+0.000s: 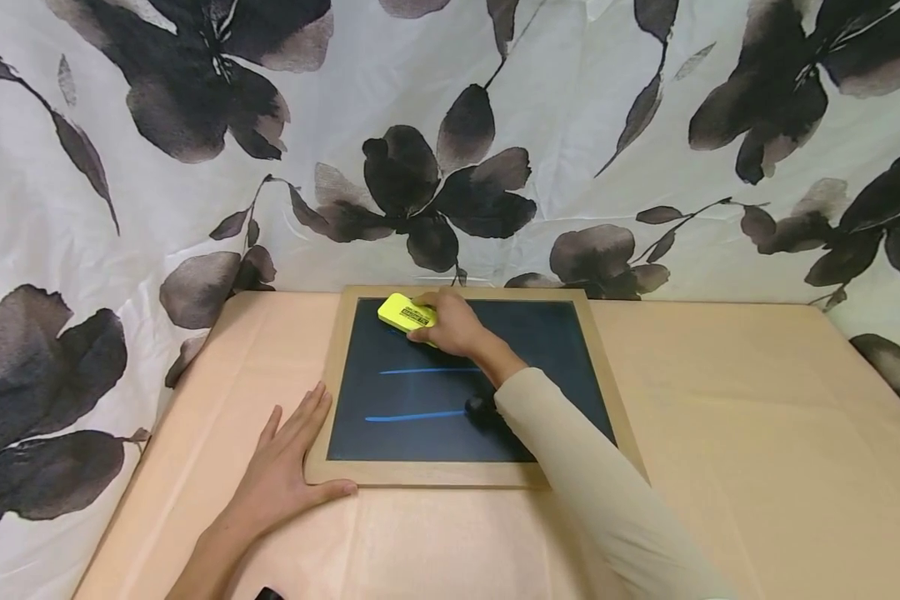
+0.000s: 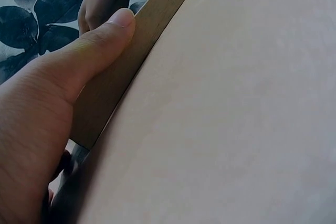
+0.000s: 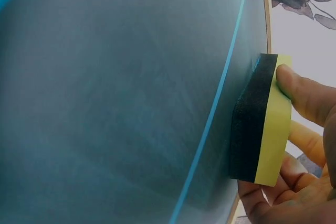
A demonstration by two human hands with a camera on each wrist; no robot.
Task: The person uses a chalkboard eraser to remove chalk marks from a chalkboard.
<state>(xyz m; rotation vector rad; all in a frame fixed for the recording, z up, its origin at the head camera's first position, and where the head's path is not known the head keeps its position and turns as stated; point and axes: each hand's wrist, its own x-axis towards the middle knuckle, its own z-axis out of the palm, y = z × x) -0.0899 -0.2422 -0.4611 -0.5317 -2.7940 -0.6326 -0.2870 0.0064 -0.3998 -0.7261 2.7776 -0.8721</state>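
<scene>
A small chalkboard (image 1: 435, 433) with a pale wooden frame lies on the covered table. Two blue lines (image 1: 416, 415) cross its dark surface. My right hand (image 1: 457, 323) grips a yellow eraser (image 1: 405, 312) near the board's upper left corner. In the right wrist view, the black felt side of the eraser faces the board, and a blue line runs beside it. At the frame's lower left corner rests my left hand (image 1: 281, 467), fingers extended along the left side and thumb on the front edge. The left wrist view shows that thumb (image 2: 100, 51) against the wooden frame.
A pale, creased cover (image 1: 757, 433) spreads over the table on both sides of the board. Behind it hangs a white cloth with dark flowers (image 1: 450, 192). A black object (image 1: 482, 410) sits by the right wrist, and another black item (image 1: 268, 593) shows at the bottom edge.
</scene>
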